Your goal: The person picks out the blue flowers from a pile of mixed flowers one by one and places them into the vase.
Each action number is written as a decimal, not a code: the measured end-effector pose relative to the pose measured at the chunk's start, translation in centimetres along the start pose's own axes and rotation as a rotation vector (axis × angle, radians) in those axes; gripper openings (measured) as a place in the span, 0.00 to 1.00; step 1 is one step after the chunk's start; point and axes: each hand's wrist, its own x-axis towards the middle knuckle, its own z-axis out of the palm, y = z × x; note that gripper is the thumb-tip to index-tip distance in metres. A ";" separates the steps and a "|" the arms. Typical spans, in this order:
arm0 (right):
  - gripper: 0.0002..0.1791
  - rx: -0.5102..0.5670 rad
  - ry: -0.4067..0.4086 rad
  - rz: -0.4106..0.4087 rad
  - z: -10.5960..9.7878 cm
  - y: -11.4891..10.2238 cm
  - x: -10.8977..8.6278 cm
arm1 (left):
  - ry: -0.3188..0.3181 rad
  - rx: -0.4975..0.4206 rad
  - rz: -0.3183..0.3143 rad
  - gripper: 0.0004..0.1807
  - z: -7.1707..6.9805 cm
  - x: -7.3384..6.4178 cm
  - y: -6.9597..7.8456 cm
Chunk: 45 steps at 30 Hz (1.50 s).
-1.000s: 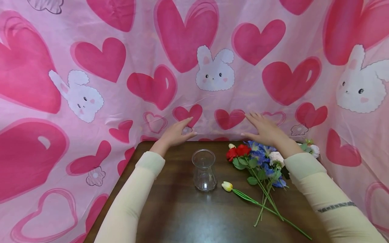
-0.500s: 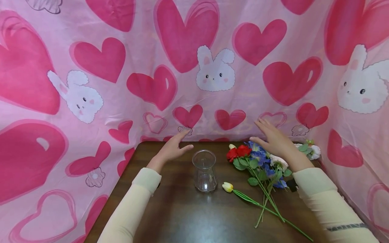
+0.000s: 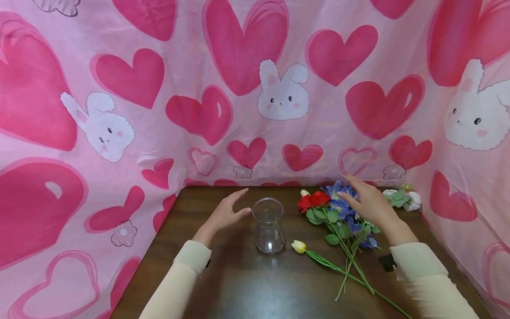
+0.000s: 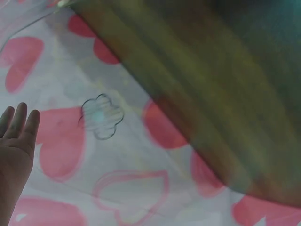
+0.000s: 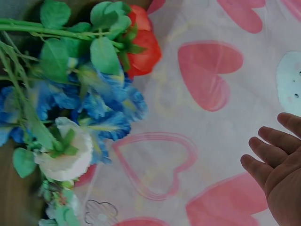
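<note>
- No text, label, brand or number can be read in any view.
- On the pink cloth point(image 3: 275, 133) behind the glass vase point(image 3: 268, 230), only printed signs are seen: hearts point(image 3: 131, 79), rabbit faces point(image 3: 283, 96) and outlined flowers point(image 3: 124, 233).
- On the vase itself and the desk point(image 3: 235, 283) beneath it, no lettering can be made out.

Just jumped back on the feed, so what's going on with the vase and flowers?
A person reaches over a dark table, holding nothing. The left-hand grip is open beside the clear vase, not closed on it. The right-hand grip, also open, hovers by the mixed flowers, apart from them in the right wrist view. The vase stands upright and looks empty. The flowers lie on the table; a yellow-white tulip has its head nearest the vase.
</note>
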 end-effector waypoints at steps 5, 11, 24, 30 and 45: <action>0.40 0.019 0.001 0.028 1.2 0.7 -1.0 | -0.011 -0.035 -0.031 0.39 1.7 -1.1 -0.8; 0.38 0.026 -0.010 0.062 2.2 1.4 -1.6 | -0.029 -0.071 -0.072 0.41 3.5 -1.6 -1.1; 0.32 0.015 0.056 0.082 5.7 3.1 -3.5 | -0.035 -0.209 -0.102 0.46 7.1 -1.9 -1.3; 0.30 0.015 0.063 0.118 7.3 3.5 -4.4 | -0.026 -0.234 -0.121 0.45 8.3 -1.9 -1.5; 0.26 0.028 -0.072 0.267 10.7 3.7 -7.2 | -0.008 -0.283 -0.124 0.41 9.5 -2.3 -1.8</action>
